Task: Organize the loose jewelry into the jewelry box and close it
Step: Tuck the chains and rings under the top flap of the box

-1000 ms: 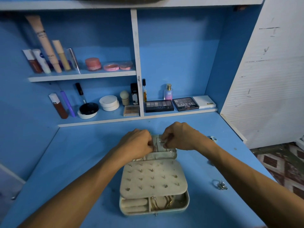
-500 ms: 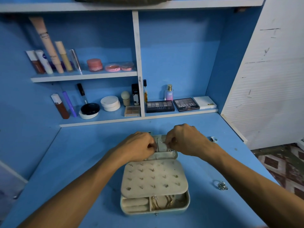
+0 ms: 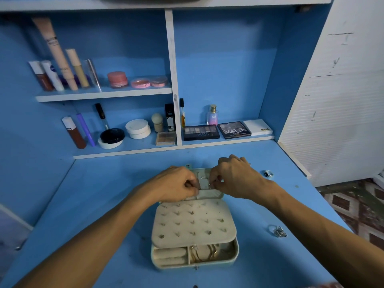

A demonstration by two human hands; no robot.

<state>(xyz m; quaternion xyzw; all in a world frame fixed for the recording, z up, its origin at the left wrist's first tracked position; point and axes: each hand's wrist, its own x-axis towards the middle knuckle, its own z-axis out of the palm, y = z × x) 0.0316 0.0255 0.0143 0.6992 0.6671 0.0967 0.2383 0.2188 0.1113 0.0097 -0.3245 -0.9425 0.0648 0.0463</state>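
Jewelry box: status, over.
Left hand, right hand both curled at open lid, right pinching small silver piece. Jewelry box open. Ring, ring cluster loose on desk, nothing blocking.

Two hands, left hand [image 3: 176,183] and right hand [image 3: 234,177], are working at one jewelry box [image 3: 194,225]. Two rings are lying right of it: far ring [image 3: 268,174], near ring [image 3: 277,231]. Three palettes [image 3: 232,129] and three pink jars [image 3: 117,79] are sitting on the far shelves [image 3: 124,151], right and left respectively.
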